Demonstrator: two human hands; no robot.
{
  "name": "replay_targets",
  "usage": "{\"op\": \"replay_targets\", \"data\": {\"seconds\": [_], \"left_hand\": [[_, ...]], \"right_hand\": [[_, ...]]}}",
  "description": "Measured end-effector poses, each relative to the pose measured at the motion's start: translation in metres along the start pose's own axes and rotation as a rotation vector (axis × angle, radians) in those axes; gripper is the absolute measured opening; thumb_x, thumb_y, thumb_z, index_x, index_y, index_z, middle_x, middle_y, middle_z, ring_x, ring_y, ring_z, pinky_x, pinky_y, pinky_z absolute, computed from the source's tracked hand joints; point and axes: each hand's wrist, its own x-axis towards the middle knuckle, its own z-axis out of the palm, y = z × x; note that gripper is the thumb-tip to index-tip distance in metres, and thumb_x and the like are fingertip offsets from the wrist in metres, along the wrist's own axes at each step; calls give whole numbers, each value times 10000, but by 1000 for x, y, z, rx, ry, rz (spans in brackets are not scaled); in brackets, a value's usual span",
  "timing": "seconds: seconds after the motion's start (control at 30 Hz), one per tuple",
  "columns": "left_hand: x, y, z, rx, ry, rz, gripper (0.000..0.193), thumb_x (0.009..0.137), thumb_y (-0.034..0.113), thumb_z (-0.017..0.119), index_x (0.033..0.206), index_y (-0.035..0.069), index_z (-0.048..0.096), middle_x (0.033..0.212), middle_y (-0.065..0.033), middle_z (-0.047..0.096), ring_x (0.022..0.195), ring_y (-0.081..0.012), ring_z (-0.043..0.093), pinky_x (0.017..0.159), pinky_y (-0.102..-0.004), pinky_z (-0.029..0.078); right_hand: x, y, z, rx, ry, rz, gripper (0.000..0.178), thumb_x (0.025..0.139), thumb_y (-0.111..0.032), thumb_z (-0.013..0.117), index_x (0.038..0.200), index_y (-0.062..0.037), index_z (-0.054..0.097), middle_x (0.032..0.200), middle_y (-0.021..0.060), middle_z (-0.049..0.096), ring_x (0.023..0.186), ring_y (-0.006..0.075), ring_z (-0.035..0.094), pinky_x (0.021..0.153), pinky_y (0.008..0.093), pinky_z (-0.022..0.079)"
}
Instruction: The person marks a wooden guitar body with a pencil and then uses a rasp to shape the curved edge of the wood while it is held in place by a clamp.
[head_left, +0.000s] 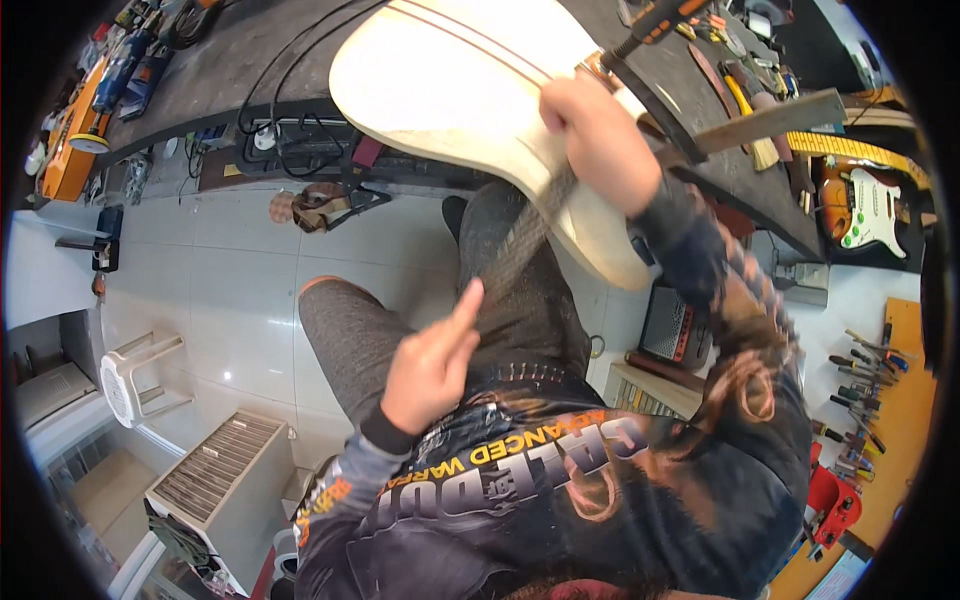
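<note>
My right hand is closed round the upper end of a long, motion-blurred metal file. The file slants across the curved lower edge of a pale wooden guitar body, which overhangs the bench. My left hand is by the file's lower end, its index finger stretched out and its thumb apart. The fingertip is at the file's tip; whether it presses on it I cannot tell. A black clamp with an orange-striped handle stands at the guitar body's right edge, close to my right hand.
The dark workbench bears a blue power tool, black cables and a brush. A flat bar juts right beside the clamp. Farther right is a sunburst electric guitar. A white stool and slatted cabinet stand left.
</note>
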Motion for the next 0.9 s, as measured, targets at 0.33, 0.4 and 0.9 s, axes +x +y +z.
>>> {"op": "replay_targets", "data": {"seconds": [0.33,0.4,0.9], "left_hand": [[55,6,-15,0,51,-92,586,1066,-17,592,1647,29,530,1381,-268,740,1195,-346,788,1047,-365,569],[13,5,-2,11,22,3,619,1049,3,639,1656,63,534,1219,-259,770,1052,-377,790,960,-402,594],[4,5,4,52,10,0,717,991,-16,702,1673,132,537,1116,-263,773,941,-409,773,869,-458,605]], "right_hand": [[67,37,14,-81,90,-76,68,860,26,585,877,-33,553,790,183,595,788,402,585,714,490,471],[13,9,3,-31,39,-51,93,847,40,579,860,-43,539,789,156,592,833,392,571,737,479,465],[3,3,1,14,91,-19,75,852,27,570,835,-41,543,791,173,574,835,402,556,742,498,443]]}}
